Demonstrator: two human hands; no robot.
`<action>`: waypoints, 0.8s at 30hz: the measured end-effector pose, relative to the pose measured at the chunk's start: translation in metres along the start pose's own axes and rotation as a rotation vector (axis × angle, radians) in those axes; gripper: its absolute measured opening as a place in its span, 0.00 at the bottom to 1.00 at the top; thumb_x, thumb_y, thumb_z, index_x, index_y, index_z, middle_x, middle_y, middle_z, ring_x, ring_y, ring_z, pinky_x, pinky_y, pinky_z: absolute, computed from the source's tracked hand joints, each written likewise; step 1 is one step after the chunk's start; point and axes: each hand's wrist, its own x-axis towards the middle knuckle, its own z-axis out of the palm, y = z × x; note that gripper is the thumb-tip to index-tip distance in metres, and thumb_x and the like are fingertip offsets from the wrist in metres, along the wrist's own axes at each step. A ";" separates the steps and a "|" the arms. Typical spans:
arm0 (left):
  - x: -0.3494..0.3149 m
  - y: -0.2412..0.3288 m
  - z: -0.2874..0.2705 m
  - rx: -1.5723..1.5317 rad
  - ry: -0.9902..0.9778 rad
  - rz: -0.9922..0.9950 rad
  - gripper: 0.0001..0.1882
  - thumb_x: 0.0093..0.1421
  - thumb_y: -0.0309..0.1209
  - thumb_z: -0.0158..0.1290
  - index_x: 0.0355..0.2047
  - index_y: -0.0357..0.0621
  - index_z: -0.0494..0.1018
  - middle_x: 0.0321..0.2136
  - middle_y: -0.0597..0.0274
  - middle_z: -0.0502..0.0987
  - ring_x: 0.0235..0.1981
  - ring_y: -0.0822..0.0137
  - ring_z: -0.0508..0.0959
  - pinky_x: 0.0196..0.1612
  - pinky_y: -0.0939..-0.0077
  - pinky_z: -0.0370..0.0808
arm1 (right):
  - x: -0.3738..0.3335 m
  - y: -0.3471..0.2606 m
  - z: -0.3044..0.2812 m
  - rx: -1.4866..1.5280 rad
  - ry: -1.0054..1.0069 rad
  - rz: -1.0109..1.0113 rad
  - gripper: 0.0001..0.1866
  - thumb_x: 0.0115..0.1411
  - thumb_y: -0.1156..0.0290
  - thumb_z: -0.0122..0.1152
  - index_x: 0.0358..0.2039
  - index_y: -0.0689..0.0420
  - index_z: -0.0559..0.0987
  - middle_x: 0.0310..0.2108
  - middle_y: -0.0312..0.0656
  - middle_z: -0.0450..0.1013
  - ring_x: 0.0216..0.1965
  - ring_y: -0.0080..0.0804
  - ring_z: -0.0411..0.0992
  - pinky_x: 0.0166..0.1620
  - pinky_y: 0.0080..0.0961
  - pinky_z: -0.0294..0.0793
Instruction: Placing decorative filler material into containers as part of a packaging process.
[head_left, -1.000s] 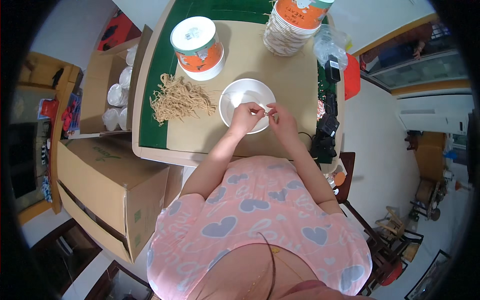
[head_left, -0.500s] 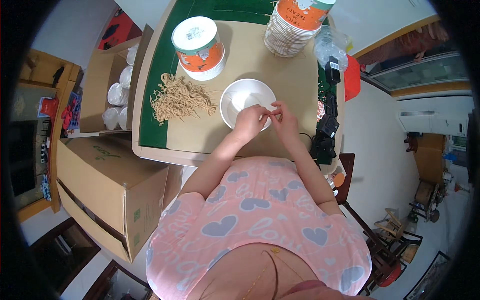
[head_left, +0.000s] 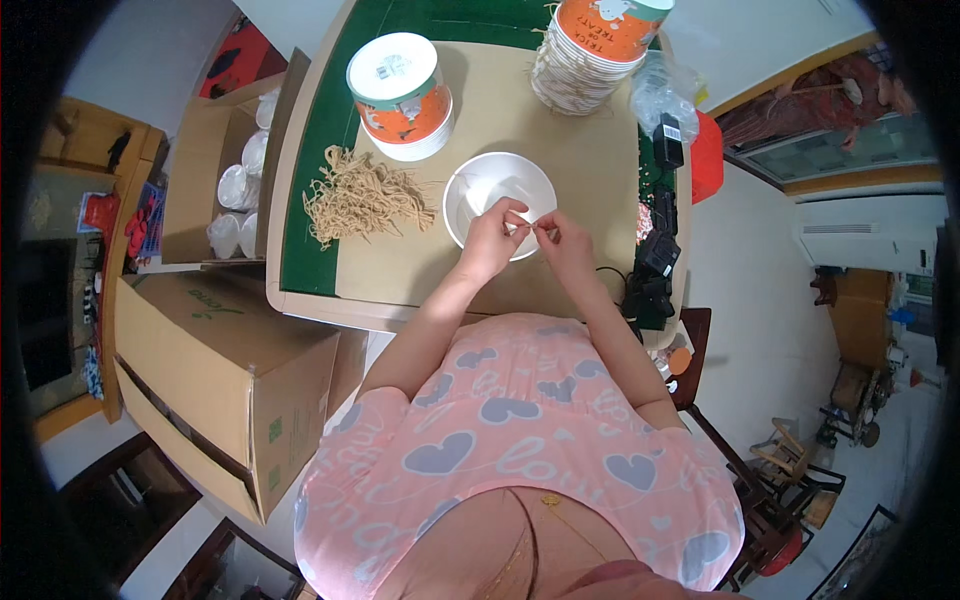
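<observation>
A white-lined paper bucket stands on the brown sheet in front of me, its opening facing up. Over its near rim, my left hand and my right hand meet with pinched fingertips. Between them shows a small end of tan twine; most of it is hidden by the fingers. To the left lies a tangled heap of cut twine. Behind that heap a short stack of orange and green printed buckets rests upside down.
A taller stack of buckets with twine on them stands at the back right, next to a clear plastic bag. Black adapters line the table's right side. Cardboard boxes stand left of the table.
Both hands have shifted slightly left, with their fingertips still together at the near rim. The left fingers have lifted and curled a little, and the twine end shows more clearly.
</observation>
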 end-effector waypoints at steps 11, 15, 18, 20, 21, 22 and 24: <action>0.008 -0.004 -0.004 -0.097 -0.167 -0.278 0.14 0.60 0.35 0.50 0.27 0.36 0.76 0.20 0.66 0.77 0.14 0.80 0.64 0.18 0.82 0.63 | -0.003 -0.001 0.001 0.005 0.055 -0.026 0.06 0.53 0.69 0.59 0.30 0.56 0.75 0.24 0.41 0.74 0.20 0.36 0.71 0.26 0.31 0.70; 0.008 -0.012 -0.001 -0.068 -0.142 -0.180 0.10 0.59 0.31 0.51 0.26 0.36 0.75 0.20 0.66 0.77 0.15 0.80 0.65 0.19 0.82 0.63 | -0.003 -0.002 0.002 0.009 0.050 -0.027 0.06 0.52 0.69 0.60 0.29 0.56 0.74 0.24 0.41 0.74 0.20 0.36 0.71 0.26 0.31 0.70; 0.010 -0.015 0.000 -0.086 -0.071 -0.165 0.09 0.58 0.30 0.52 0.27 0.36 0.75 0.20 0.66 0.76 0.16 0.80 0.66 0.20 0.82 0.64 | -0.003 0.001 0.002 0.006 0.050 -0.076 0.07 0.52 0.69 0.60 0.30 0.56 0.75 0.24 0.41 0.74 0.20 0.37 0.71 0.27 0.31 0.70; 0.011 -0.018 0.002 -0.090 -0.073 -0.158 0.09 0.58 0.30 0.52 0.27 0.36 0.74 0.20 0.65 0.76 0.16 0.80 0.66 0.20 0.82 0.64 | -0.004 0.000 0.003 0.018 0.048 -0.079 0.07 0.52 0.69 0.60 0.30 0.56 0.75 0.25 0.41 0.75 0.21 0.36 0.71 0.27 0.31 0.70; 0.012 -0.019 0.002 -0.094 -0.075 -0.152 0.09 0.58 0.30 0.52 0.28 0.35 0.74 0.20 0.65 0.77 0.16 0.80 0.66 0.20 0.82 0.64 | -0.004 -0.001 0.003 0.030 0.045 -0.082 0.07 0.52 0.69 0.59 0.31 0.55 0.75 0.25 0.41 0.75 0.21 0.36 0.72 0.27 0.31 0.70; 0.012 -0.019 0.003 -0.095 -0.075 -0.152 0.09 0.58 0.30 0.52 0.28 0.35 0.74 0.20 0.65 0.77 0.16 0.80 0.66 0.20 0.82 0.64 | -0.004 -0.001 0.003 0.030 0.045 -0.082 0.07 0.52 0.69 0.59 0.31 0.55 0.75 0.25 0.41 0.75 0.21 0.36 0.72 0.27 0.31 0.70; 0.011 -0.018 0.003 -0.089 -0.069 -0.155 0.09 0.58 0.30 0.51 0.27 0.35 0.74 0.21 0.64 0.77 0.16 0.80 0.66 0.20 0.82 0.64 | -0.004 -0.002 0.002 0.029 0.007 -0.048 0.07 0.53 0.68 0.59 0.32 0.55 0.76 0.26 0.41 0.75 0.22 0.36 0.72 0.28 0.31 0.71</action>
